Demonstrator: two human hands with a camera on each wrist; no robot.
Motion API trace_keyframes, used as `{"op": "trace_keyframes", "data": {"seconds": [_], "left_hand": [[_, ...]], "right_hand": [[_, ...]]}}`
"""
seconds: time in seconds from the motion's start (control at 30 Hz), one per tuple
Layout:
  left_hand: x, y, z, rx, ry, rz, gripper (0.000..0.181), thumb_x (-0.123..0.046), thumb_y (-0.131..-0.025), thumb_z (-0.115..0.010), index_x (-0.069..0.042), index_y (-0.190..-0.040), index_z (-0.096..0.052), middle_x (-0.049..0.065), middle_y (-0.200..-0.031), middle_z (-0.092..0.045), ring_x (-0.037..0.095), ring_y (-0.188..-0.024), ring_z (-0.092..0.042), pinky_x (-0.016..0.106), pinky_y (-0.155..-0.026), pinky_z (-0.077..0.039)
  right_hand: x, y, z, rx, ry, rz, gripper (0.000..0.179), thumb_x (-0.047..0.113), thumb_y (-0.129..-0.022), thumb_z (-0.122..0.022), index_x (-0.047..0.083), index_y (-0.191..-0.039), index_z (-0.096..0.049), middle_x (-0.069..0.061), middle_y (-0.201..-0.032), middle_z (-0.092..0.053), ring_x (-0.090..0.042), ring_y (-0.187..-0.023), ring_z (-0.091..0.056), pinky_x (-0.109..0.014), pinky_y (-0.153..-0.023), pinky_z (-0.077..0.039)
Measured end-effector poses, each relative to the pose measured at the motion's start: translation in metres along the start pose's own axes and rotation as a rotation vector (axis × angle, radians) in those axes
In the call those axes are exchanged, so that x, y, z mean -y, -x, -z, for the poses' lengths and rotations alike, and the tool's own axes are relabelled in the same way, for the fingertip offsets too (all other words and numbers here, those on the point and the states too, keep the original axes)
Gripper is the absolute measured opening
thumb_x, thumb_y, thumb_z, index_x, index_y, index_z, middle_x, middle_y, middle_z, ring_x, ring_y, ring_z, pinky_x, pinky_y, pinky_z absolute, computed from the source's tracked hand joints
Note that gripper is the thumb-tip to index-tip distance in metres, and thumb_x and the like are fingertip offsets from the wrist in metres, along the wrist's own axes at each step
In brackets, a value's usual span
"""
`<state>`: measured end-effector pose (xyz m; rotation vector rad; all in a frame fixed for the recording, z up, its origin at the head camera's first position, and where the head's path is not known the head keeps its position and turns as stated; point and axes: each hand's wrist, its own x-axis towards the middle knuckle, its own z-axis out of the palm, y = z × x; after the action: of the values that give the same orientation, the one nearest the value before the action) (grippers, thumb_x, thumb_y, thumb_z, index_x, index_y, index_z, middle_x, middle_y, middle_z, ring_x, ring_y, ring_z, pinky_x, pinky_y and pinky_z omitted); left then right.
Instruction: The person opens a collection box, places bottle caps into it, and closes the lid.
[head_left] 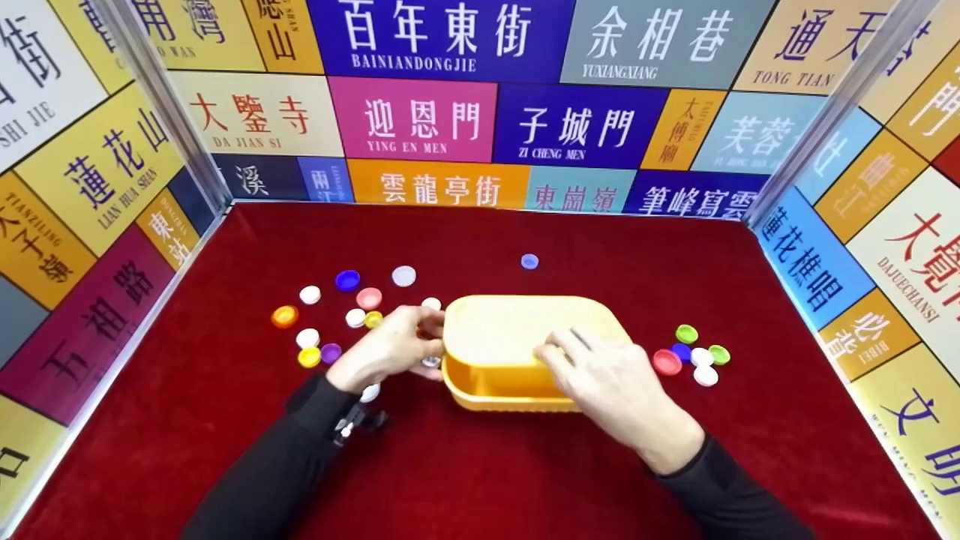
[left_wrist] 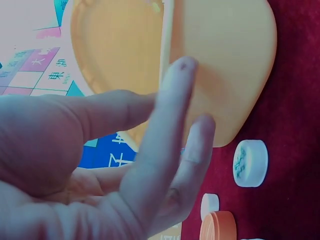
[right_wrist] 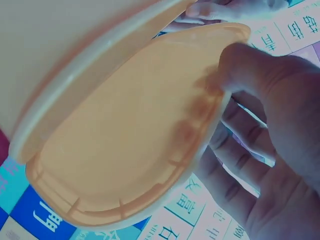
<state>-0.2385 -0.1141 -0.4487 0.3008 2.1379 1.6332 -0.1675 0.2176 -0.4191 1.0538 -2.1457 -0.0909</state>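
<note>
A yellow oblong box point(head_left: 510, 405) stands at the middle of the red cloth. Its pale yellow lid point(head_left: 495, 330) tilts up at the near side, so part of the inside shows. My right hand point(head_left: 619, 382) pinches the lid's near edge; in the right wrist view its thumb point(right_wrist: 250, 67) lies on the underside, with the other fingers behind. At the left end of the box is my left hand point(head_left: 394, 341), fingers nearly straight. In the left wrist view its fingertips point(left_wrist: 182, 70) overlap the box wall point(left_wrist: 235, 60), and its thumb reaches to the rim.
Colourful bottle caps lie scattered left of the box, among them an orange cap point(head_left: 285, 316) and a purple cap point(head_left: 331, 353). A smaller cluster with a red cap point(head_left: 667, 362) lies right. One lilac cap point(head_left: 529, 261) sits behind the box. Printed panels point(head_left: 420, 120) enclose the cloth.
</note>
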Motion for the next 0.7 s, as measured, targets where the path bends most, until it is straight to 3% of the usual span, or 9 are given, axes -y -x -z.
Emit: {"op": "trace_keyframes", "data": {"seconds": [0.17,0.33,0.53,0.7], "left_hand": [[0.001,-0.001,-0.004,-0.021,0.014,0.007,0.049,0.005,-0.103,-0.072,0.009,-0.151,-0.065,0.027,-0.130,-0.074,0.038,-0.104,-0.084,0.040,-0.076,-0.074],[0.001,-0.002,-0.009,-0.052,-0.023,0.011,0.055,0.005,-0.102,-0.074,0.012,-0.155,-0.061,0.029,-0.129,-0.075,0.043,-0.107,-0.084,0.040,-0.073,-0.074],[0.000,-0.004,-0.013,-0.076,-0.062,0.000,0.055,0.006,-0.102,-0.076,0.014,-0.154,-0.061,0.019,-0.107,-0.074,0.025,-0.076,-0.084,0.038,-0.067,-0.073],[0.002,-0.004,-0.013,-0.083,-0.074,-0.033,0.053,0.007,-0.099,-0.073,0.015,-0.150,-0.063,0.014,-0.097,-0.071,0.016,-0.063,-0.078,0.036,-0.063,-0.071]], "right_hand": [[-0.008,-0.003,0.002,-0.020,0.000,-0.026,0.027,0.006,-0.121,-0.053,0.010,-0.121,-0.079,-0.009,-0.110,-0.077,-0.028,-0.098,-0.074,-0.042,-0.053,-0.064],[-0.018,0.000,0.000,-0.019,0.002,-0.047,0.018,0.005,-0.115,-0.065,0.009,-0.126,-0.079,-0.011,-0.114,-0.078,-0.030,-0.104,-0.076,-0.038,-0.047,-0.060],[-0.035,0.003,-0.004,-0.049,-0.047,-0.145,0.018,0.007,-0.107,-0.078,0.010,-0.125,-0.079,-0.007,-0.114,-0.078,-0.028,-0.098,-0.075,-0.036,-0.043,-0.055],[-0.056,0.004,-0.010,-0.100,-0.167,-0.273,0.022,0.005,-0.104,-0.084,0.009,-0.126,-0.081,-0.008,-0.111,-0.080,-0.030,-0.097,-0.078,-0.043,-0.060,-0.069]]}}
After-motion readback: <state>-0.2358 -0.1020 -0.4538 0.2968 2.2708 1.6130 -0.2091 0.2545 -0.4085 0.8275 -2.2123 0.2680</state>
